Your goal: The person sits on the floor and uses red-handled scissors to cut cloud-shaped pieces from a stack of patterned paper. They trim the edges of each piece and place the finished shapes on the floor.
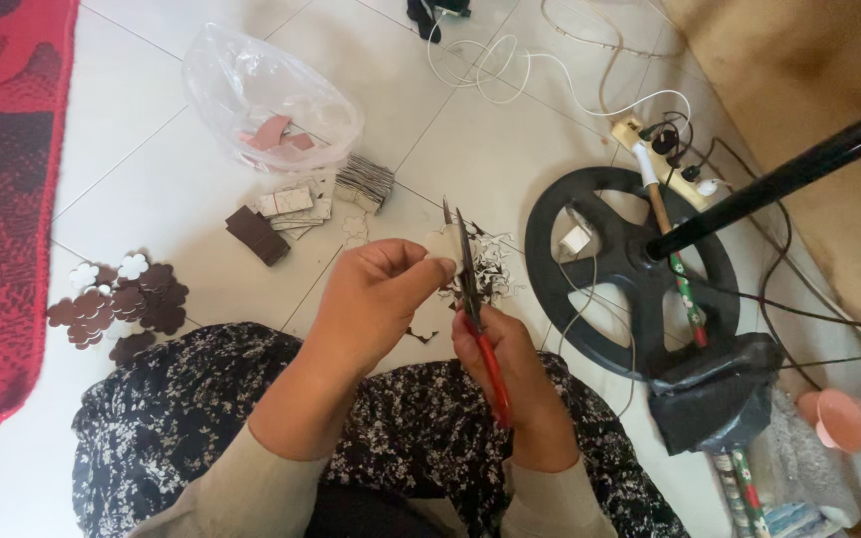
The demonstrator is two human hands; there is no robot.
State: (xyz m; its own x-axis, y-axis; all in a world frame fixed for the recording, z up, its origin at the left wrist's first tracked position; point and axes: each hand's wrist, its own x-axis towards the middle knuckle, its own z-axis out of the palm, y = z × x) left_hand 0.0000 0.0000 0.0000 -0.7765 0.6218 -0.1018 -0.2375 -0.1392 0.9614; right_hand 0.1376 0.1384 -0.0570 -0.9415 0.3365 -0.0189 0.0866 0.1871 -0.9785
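The left hand [376,294] pinched a small pale cutout [440,242] just left of the upright scissors [470,289], which the right hand [510,369] gripped closed-fisted, blades slightly parted.

Two hands [430,319], one pair of scissors [475,299], one plastic bag [261,95], one fan base [630,269].

White tiled floor [151,189], red rug [2,199]

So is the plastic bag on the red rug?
No, the bag lies on the white tiled floor, well apart from the rug at the left.
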